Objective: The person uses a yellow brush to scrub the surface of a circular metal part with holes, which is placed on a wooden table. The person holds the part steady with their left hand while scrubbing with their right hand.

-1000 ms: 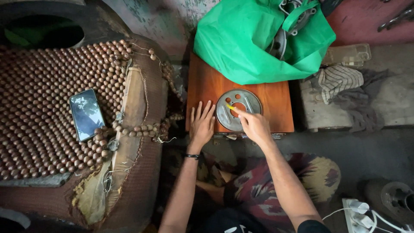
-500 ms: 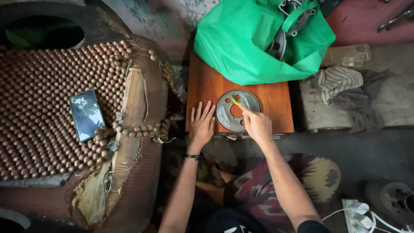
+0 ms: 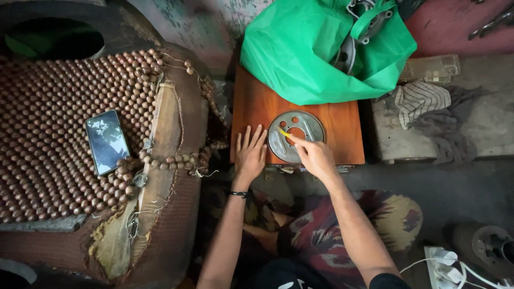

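Back toward nine o'clock, the right hand (image 3: 316, 156) has drawn its pinched yellow stick (image 3: 285, 132) across the round metal plate (image 3: 296, 136) on the wooden board (image 3: 257, 109). Head view: left hand (image 3: 250, 152) lies flat, fingers spread, at the plate's nine o'clock. How much of the plate has been worked cannot be told.

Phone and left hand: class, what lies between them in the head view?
Between the phone on the beaded seat cover and the left hand lie the cover's frayed, torn edge and loose bead strands, then bare wooden board.
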